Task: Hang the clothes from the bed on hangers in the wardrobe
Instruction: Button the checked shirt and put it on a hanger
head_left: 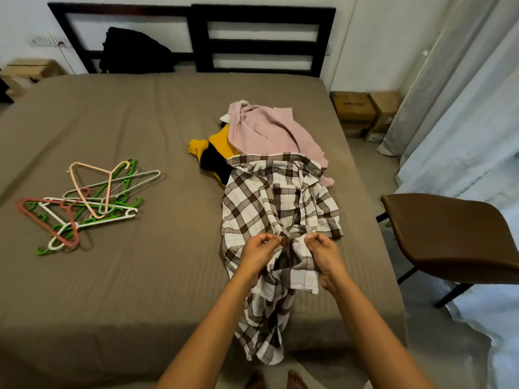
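A brown-and-white plaid shirt (264,203) lies stretched across the bed (140,276), its lower end hanging over the front edge. My left hand (259,255) pinches the shirt's front placket, and my right hand (323,256) grips the fabric just beside it. Behind the shirt lies a pile with a pink garment (269,127), a yellow garment (216,144) and a black garment (213,164). A heap of several plastic hangers (87,203) in green, white, pink and grey rests on the bed's left side. No wardrobe shows.
A brown chair (455,242) stands close to the bed's right side. Cardboard boxes (365,113) sit by the curtain (463,94) at the back right. A black bag (134,51) leans on the dark headboard (264,37). My bare feet (275,380) show at the bottom.
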